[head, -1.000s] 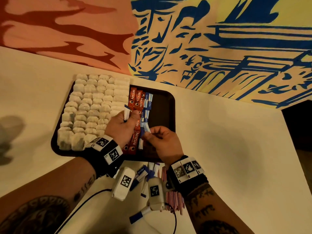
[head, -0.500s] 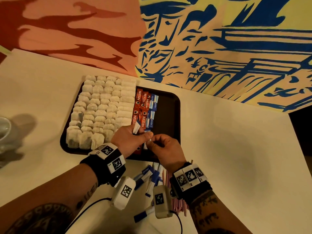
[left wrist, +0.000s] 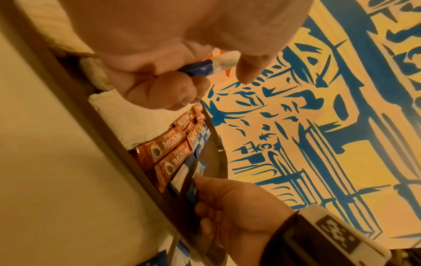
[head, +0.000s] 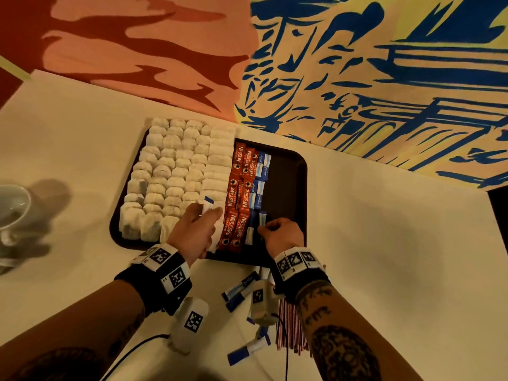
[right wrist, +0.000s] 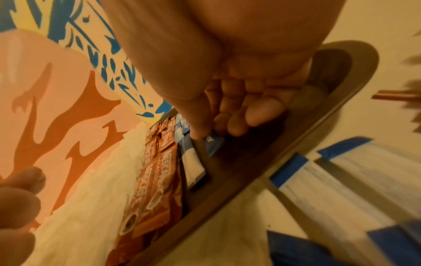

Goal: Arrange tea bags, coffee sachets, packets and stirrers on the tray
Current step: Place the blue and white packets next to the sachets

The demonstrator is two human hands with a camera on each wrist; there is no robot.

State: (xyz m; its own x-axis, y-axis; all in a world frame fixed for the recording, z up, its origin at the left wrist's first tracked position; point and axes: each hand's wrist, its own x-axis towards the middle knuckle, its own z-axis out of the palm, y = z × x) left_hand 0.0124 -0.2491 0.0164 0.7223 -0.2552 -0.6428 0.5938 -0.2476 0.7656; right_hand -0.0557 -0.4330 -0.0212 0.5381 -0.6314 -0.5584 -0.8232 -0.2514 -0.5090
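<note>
Painted in orange and blue, a mural wall [head: 357, 78] backs the pale counter [head: 384, 243] where a dark tray [head: 297, 188] sits. Rows of white tea bags [head: 176, 171] fill the tray's left part, red coffee sachets [head: 239, 193] lie in columns just right of them, and blue-and-white packets [head: 261, 177] line up beside the sachets; the tray's right side is bare. The left hand [head: 192, 232] hovers over the near tea bags with its fingers curled round one blue-and-white packet [left wrist: 212, 66]. The right hand [head: 283, 235] rests at the tray's near edge, thumb and fingertips pinching another packet [head: 262, 220] that lies on the tray floor beside the near sachets. More packets [head: 239, 292] and a bundle of red-striped stirrers [head: 288, 331] lie on the counter near the wrists. A white cup [head: 13, 210] stands far to the left.
</note>
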